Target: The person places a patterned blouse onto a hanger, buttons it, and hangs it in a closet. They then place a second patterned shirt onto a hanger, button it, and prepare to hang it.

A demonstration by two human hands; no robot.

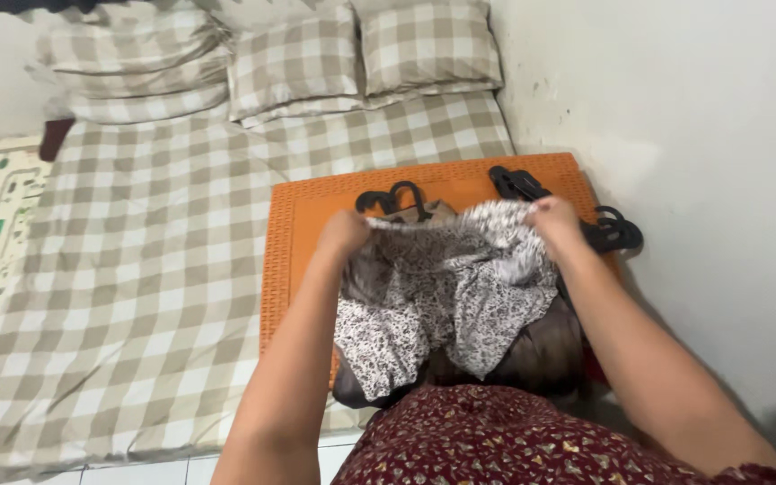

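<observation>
Garment: white-and-brown printed cloth (446, 296), held up between both hands, hanging down toward the person's body over an orange woven surface (303, 216).
Left hand (343, 232): clenched on the garment's upper edge.
Right hand (554, 220): clenched on the same edge, fabric bunched in the fist.
Handling (judgement): light, soft, limp; drapes and folds freely; best taken by the top hem or corners.
Beneath: darker brown clothing (545, 355) piled under it.
Beyond hands: black hangers (397, 198), more right of the right hand.
Left of hands: checked bed (154, 269), pillows (294, 58) at far end.
</observation>
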